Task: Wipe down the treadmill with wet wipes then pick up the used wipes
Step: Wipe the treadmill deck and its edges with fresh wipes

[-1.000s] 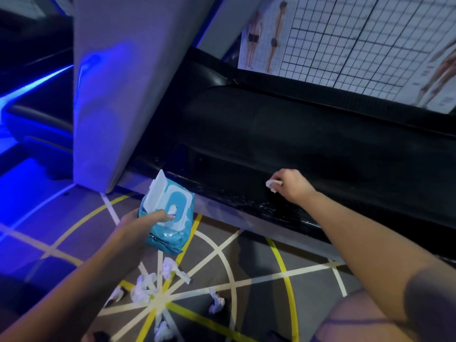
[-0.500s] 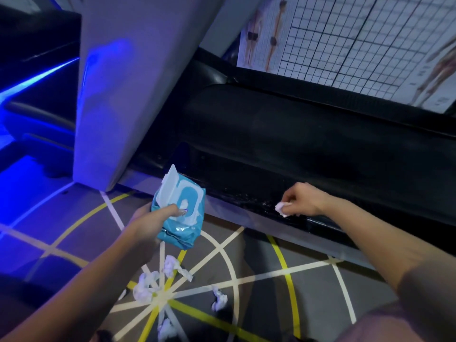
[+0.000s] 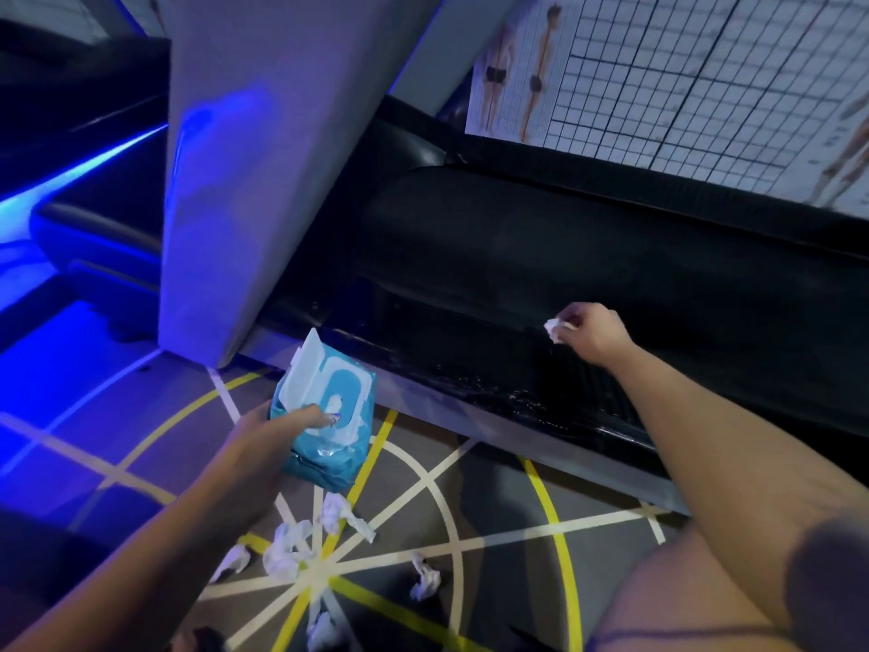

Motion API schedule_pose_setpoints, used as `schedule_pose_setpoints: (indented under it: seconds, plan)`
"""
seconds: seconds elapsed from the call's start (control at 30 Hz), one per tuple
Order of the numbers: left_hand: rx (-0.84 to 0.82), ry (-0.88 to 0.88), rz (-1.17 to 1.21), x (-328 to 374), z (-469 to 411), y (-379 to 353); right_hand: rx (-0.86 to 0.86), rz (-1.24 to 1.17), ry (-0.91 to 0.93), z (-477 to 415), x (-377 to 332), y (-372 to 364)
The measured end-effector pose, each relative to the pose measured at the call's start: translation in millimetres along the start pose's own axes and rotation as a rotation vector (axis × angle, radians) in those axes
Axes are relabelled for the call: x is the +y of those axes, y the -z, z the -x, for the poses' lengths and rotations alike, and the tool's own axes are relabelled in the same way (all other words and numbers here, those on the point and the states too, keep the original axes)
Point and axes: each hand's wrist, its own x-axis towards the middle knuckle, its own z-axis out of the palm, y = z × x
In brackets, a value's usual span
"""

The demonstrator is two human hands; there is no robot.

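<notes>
- right hand pinches a small crumpled white wipe against the black treadmill side rail — the rail looks wet there, though the light is dim.
- left hand grips a blue soft wipes pack, its white lid flipped open.
- crumpled used white wipes lie on the grey floor with yellow and white lines.

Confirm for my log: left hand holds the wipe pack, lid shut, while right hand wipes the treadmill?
No: the head view shows the lid open. The left hand holds the wipe pack, lid open, while the right hand wipes the treadmill.
</notes>
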Motion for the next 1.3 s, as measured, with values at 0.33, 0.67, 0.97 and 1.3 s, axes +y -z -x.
schedule_pose_setpoints:
  seconds: [0.33,0.67,0.97,1.3]
  plan:
    - [-0.011,-0.010,0.028,4,-1,-2,-0.078,0.132,0.001,8,8,-24]
    - [0.084,0.035,0.054,-4,-16,-20,-0.338,0.124,0.048,30,13,5]
    - [0.072,0.002,0.097,-3,-14,-31,-0.464,0.069,0.112,65,14,10]
    - [0.147,-0.016,0.171,-4,-8,-17,-0.398,-0.071,0.060,62,-24,0]
